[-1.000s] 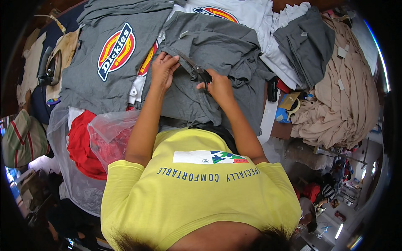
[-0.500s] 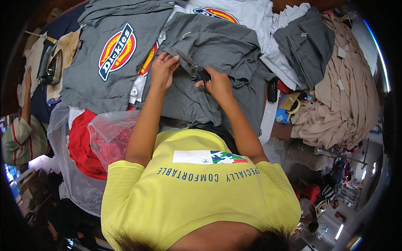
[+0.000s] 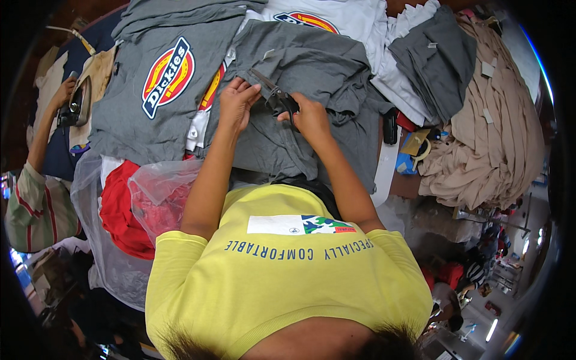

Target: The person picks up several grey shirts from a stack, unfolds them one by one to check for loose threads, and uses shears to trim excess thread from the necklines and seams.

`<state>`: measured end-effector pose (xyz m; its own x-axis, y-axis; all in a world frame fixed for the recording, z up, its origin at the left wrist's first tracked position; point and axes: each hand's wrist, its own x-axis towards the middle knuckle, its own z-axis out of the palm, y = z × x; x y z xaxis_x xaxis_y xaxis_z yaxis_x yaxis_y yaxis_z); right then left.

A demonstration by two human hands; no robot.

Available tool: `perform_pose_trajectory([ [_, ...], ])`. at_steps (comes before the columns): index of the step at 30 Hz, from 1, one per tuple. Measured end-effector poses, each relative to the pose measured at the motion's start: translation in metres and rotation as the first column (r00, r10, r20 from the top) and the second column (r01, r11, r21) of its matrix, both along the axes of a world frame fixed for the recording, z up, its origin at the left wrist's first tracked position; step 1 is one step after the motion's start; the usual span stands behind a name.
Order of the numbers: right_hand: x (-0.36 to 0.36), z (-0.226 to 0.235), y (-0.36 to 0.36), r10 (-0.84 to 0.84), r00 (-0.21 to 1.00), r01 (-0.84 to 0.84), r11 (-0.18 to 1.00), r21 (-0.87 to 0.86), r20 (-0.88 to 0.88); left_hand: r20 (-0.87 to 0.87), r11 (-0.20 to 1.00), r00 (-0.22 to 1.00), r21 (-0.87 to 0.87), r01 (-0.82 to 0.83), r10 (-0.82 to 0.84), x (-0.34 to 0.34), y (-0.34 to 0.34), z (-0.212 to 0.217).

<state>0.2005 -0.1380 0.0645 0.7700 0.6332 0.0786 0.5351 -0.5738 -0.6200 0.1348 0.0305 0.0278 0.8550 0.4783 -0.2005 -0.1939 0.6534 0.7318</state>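
Observation:
A dark grey T-shirt lies rumpled in front of me. My left hand is closed at its near-left part, with thumb and forefinger pinched together on what looks like a bit of the cloth's edge. In my right hand is a pair of black scissors, with the fingers at the handles. Its blades point up and left, over the cloth, just right of my left fingertips. Whether a thread lies between the blades is too small to tell.
Another grey T-shirt with a red, yellow and blue print lies left. White shirts, folded grey cloth and a beige garment heap are right. A roll of tape sits nearby. Left, a co-worker's hand holds an iron.
The scissors have shifted slightly up and left near my left fingertips, while my left hand stays nearly still. At left, the co-worker's hand has come onto the iron.

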Motion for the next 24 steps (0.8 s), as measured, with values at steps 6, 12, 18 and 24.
perform_pose_trajectory([
  [6, -0.014, 0.007, -0.049, -0.182, 0.982, 0.176, 0.977, 0.123, 0.043, 0.029, 1.0, 0.999, 0.026, 0.013, -0.014, 0.006, 0.022, -0.01],
  [12, -0.05, 0.007, -0.232, -0.317, 0.915, 0.321, 0.947, -0.028, -0.248, 0.005, 0.995, 0.999, 0.091, 0.034, -0.034, 0.014, 0.047, -0.03],
  [18, -0.13, 0.01, -0.365, -0.495, 0.829, 0.18, 0.677, -0.714, -0.261, -0.096, 0.994, 0.995, 0.105, 0.041, -0.031, 0.024, 0.021, -0.002],
  [24, -0.095, 0.035, -0.346, -0.456, 0.73, 0.403, 0.889, -0.218, -0.509, 0.22, 0.91, 0.886, 0.172, 0.377, -0.409, 0.009, -0.095, 0.061],
])
